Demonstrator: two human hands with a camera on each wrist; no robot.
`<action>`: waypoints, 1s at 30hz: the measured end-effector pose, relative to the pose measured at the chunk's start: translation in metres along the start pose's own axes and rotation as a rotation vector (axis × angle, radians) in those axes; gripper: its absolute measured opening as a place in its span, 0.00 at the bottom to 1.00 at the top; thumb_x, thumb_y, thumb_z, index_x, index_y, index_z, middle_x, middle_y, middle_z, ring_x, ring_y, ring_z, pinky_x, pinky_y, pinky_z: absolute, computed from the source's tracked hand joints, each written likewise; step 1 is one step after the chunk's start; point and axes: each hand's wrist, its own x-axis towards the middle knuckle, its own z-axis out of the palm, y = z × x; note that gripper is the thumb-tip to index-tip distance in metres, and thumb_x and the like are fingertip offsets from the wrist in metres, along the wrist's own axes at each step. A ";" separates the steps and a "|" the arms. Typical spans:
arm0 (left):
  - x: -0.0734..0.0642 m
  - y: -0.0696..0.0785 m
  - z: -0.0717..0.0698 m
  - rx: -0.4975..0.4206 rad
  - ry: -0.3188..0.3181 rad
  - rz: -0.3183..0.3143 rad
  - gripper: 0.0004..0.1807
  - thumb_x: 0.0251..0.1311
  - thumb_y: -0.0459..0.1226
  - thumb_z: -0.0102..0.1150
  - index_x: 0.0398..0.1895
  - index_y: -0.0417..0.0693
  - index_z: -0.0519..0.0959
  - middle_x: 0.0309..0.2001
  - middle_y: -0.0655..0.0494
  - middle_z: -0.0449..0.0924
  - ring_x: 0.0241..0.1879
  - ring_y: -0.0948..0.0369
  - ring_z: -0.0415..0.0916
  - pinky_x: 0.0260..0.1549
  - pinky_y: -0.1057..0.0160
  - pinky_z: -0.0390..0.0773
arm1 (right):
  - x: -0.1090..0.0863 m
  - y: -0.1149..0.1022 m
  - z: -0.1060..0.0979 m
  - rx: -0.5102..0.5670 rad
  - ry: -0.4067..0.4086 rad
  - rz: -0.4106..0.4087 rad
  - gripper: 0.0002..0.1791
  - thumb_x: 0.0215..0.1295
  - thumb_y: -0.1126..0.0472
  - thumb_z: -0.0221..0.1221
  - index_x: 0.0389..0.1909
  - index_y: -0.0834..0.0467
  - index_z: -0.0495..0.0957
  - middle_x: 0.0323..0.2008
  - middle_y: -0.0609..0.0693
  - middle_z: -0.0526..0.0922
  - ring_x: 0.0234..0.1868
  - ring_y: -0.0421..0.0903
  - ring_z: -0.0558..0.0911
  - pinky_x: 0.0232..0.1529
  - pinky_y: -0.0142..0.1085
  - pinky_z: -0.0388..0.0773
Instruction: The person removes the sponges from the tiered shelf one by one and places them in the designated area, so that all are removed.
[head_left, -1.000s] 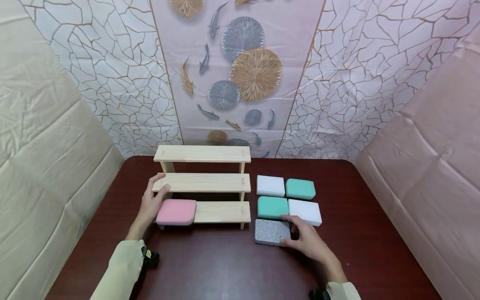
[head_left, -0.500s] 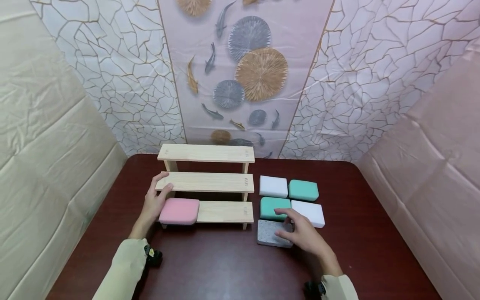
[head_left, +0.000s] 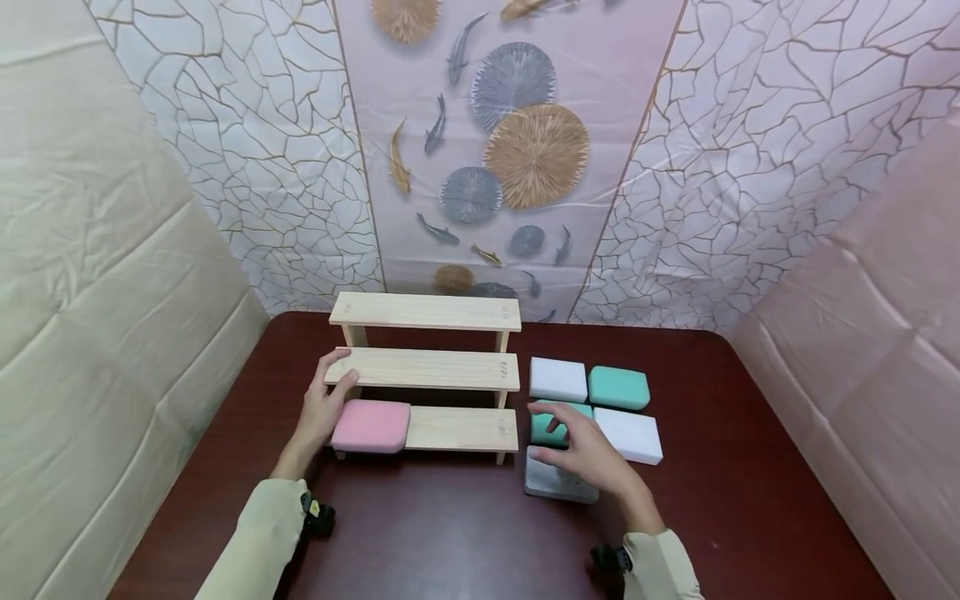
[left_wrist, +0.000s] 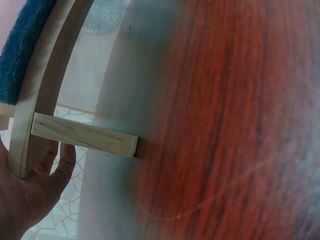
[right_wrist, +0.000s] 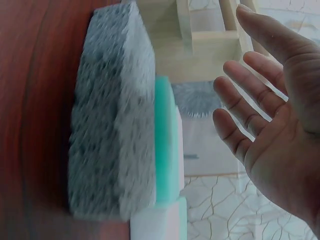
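A three-tier wooden rack (head_left: 420, 367) stands on the table. My left hand (head_left: 321, 410) holds the left end of its middle board, thumb on top; in the left wrist view the fingers (left_wrist: 65, 160) show beyond the wood. On the lowest board's left end lies a pink sponge (head_left: 371, 426), whose dark teal scouring layer (left_wrist: 22, 60) shows from the side. My right hand (head_left: 592, 454) hovers with spread fingers, holding nothing, over a speckled grey block (head_left: 558, 485) and a green sponge (head_left: 542, 429), partly hiding both. In the right wrist view a gap separates it from the grey block.
Right of the rack, behind the hand, lie two white blocks (head_left: 558, 379) and another green sponge (head_left: 618, 387). All rest on a dark red-brown table (head_left: 442, 525). A patterned cloth wall (head_left: 480, 250) rises behind the table.
My right hand has let go of the grey block's right edge, lifted, and moved left above it. The block stays on the table. My left hand keeps its place; the head view has shifted slightly.
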 end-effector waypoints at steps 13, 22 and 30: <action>0.001 -0.005 0.000 0.009 0.003 -0.002 0.25 0.71 0.52 0.57 0.68 0.64 0.68 0.74 0.57 0.61 0.73 0.49 0.55 0.64 0.38 0.56 | 0.032 -0.029 0.017 0.032 -0.063 -0.124 0.35 0.61 0.52 0.71 0.67 0.55 0.72 0.54 0.53 0.80 0.46 0.53 0.78 0.36 0.41 0.76; 0.000 -0.004 0.000 -0.037 -0.021 -0.020 0.26 0.71 0.49 0.57 0.71 0.64 0.67 0.75 0.58 0.60 0.74 0.51 0.52 0.66 0.37 0.53 | 0.049 -0.045 0.044 0.062 -0.107 -0.203 0.34 0.60 0.53 0.71 0.66 0.56 0.73 0.61 0.52 0.78 0.52 0.51 0.79 0.52 0.50 0.75; 0.002 -0.006 0.000 -0.003 -0.001 -0.001 0.25 0.70 0.52 0.57 0.68 0.66 0.68 0.74 0.60 0.62 0.74 0.53 0.53 0.66 0.38 0.55 | 0.068 -0.067 0.072 0.035 -0.131 -0.255 0.35 0.60 0.51 0.71 0.67 0.54 0.72 0.62 0.50 0.76 0.58 0.50 0.77 0.57 0.48 0.73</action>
